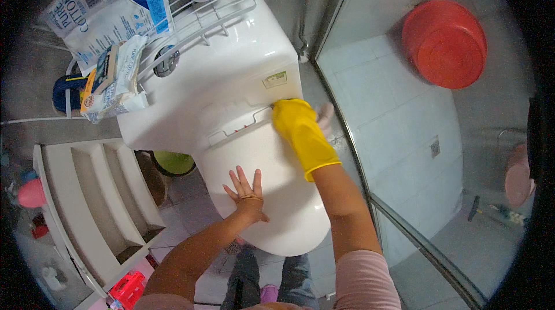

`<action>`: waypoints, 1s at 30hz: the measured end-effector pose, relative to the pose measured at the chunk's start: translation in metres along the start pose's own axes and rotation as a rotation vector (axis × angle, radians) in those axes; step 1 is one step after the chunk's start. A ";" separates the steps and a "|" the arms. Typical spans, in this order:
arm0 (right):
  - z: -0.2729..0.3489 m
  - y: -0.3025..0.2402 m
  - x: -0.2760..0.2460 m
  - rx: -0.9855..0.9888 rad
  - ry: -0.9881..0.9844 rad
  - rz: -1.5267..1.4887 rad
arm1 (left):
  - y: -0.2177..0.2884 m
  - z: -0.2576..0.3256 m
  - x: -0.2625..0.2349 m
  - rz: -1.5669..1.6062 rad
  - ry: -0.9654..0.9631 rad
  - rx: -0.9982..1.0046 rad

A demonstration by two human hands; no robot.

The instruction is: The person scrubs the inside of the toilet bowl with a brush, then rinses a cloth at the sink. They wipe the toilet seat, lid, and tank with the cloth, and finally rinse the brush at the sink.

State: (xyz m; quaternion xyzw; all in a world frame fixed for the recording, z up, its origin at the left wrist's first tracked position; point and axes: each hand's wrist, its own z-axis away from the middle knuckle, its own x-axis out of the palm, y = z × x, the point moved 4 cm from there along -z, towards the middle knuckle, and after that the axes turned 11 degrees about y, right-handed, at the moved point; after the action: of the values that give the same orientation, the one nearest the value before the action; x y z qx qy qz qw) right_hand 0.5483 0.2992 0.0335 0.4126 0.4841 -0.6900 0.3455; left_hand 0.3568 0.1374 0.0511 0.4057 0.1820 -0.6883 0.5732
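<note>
- Lit cool and fairly bright here, pale across the toilet lid [289, 200] and shower floor [399, 136]!
- Glinting in small white highlights along the glossy cistern [260, 32].
- Slipping into soft grey shadow at the cistern's left end, darker underneath.
- Bending, oh yes, toward the rim, along the glass screen's metal frame [425, 244], then drowning in black corners.
- Grainy in those dark edges.
- Sharp enough on the yellow glove [305, 139], smeared at the pale patch [325, 120] beside it.

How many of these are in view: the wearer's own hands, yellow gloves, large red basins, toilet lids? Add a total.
Hands: 2 (left hand, bare; right hand, gloved)
Yellow gloves: 1 (yellow glove, on the right hand)
Large red basins: 1 (red basin)
Toilet lids: 1 (white lid, closed)
Total: 5
</note>
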 end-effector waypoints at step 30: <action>0.020 0.011 -0.024 -0.075 0.221 -0.303 | 0.002 0.003 -0.002 0.024 -0.074 0.005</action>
State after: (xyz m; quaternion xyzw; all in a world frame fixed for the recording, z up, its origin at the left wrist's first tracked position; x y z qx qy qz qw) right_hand 0.5630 0.2793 0.0550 0.3951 0.6010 -0.6660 0.1976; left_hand 0.3580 0.1360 0.0554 0.3836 0.1544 -0.6964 0.5866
